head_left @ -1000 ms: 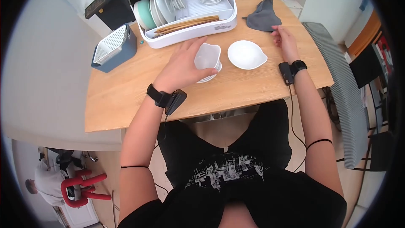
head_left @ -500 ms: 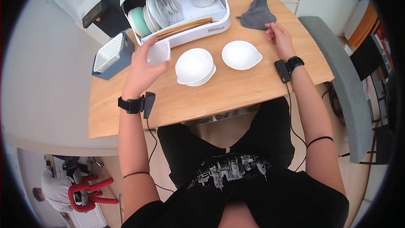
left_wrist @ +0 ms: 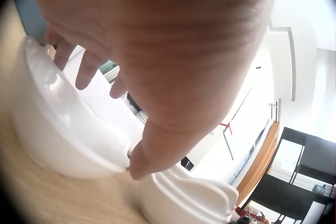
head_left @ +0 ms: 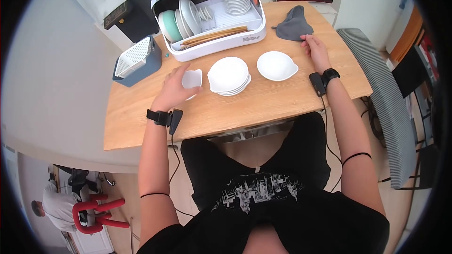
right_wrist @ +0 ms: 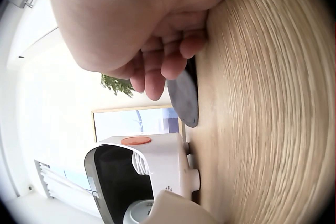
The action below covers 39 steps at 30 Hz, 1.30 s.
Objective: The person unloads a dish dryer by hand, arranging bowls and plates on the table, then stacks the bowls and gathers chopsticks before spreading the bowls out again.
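A white bowl with a small spout (head_left: 192, 80) stands on the wooden table, left of a stack of white bowls (head_left: 229, 74). My left hand (head_left: 172, 90) is spread over its left side. In the left wrist view the thumb tip is right at the rim of the bowl (left_wrist: 68, 124), and the other fingertips are held off its wall. To the right of the stack sits a single white bowl (head_left: 277, 66). My right hand (head_left: 316, 52) rests at the right of the table with loosely curled fingers and nothing in them, near a grey cloth (head_left: 294, 24).
At the back stands a white dish rack (head_left: 219, 46) with plates, stacked small bowls and chopsticks. A blue bin with a white basket (head_left: 137, 61) is at the back left. Beside the table's right edge is a padded grey bench (head_left: 376, 99). A person sits in the background.
My left hand lifted a bowl off the stack, carried it left and lowered it to the table. Its fingers have loosened around the bowl. My right hand stayed in place.
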Available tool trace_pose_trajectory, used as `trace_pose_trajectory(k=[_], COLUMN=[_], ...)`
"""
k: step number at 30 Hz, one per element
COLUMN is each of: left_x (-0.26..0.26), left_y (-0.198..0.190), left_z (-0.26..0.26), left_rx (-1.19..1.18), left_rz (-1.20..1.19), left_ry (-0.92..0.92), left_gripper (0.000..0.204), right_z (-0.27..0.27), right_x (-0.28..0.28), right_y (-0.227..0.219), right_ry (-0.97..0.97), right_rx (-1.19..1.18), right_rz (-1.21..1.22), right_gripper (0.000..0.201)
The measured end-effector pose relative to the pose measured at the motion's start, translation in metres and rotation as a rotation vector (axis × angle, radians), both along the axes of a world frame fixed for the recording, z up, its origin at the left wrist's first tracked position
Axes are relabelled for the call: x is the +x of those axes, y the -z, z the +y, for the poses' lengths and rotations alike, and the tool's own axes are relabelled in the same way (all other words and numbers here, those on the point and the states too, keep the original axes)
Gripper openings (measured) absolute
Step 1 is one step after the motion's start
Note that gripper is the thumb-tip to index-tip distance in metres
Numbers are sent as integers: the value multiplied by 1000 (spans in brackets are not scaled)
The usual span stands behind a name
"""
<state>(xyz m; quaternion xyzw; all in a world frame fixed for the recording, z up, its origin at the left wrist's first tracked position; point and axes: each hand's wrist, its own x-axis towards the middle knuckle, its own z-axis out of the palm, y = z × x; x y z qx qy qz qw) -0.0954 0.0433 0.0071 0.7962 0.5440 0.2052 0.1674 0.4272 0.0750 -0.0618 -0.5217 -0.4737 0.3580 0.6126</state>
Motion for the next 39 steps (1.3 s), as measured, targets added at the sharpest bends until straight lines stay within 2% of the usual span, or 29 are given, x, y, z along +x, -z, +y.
trace_pose_trajectory(k=[2, 3, 5, 6, 8, 15, 17, 21, 23, 28, 30, 31, 33, 34, 36, 39], left_x=[9, 15, 41, 52, 72, 105, 110, 108, 98, 31, -20, -40, -76, -88, -106, -109], left_y=[-17, -25, -46, -52, -58, -50, -54, -55, -57, -96, -86, -80, -65, -54, -32, -14], left_z=[1, 0, -8, -9, -8, 5, 2, 1, 5, -6, 2, 4, 2, 1, -1, -4], left_rx=[124, 125, -16, -17, -66, -42, -62, -54, 49, 59, 74, 74, 14, 14, -73, -125], left_rz=[65, 67, -53, -49, 31, 195, 261, 241, 129, 5, -14, -13, 92, 93, 271, 220], left_ry=[119, 120, 290, 292, 458, 493, 452, 438, 445, 254, 82, 75, -177, -182, -281, -269], left_gripper=[103, 103, 110, 110, 116, 123, 122, 119, 114, 109, 112, 112, 115, 115, 119, 120], right_z=[1, 2, 2, 1, 0, 1, 2, 0, 2, 4, 8, 8, 7, 7, 7, 8], right_x=[0, 0, 0, 1, 2, 2, 2, 0, 3, 4, 7, 7, 6, 5, 5, 7], right_y=[0, 1, 1, 1, 0, 1, 2, 0, 3, 6, 10, 10, 8, 7, 7, 8], right_ry=[-7, -6, -9, -7, -7, -6, -34, -30, -19, -30, -29, -33, -29, -18, -16, -11], right_rx=[15, 16, 5, 3, 23, 8, 14, 10, 13, 11, 8, 13, 8, 7, 4, 6], right_rz=[-11, -8, 3, 7, -9, 4, 13, 1, -7, 2, 6, 1, -2, -8, -11, -15], right_gripper=[32, 32, 32, 32, 32, 32, 32, 32, 31, 30, 30, 31, 31, 31, 32, 32])
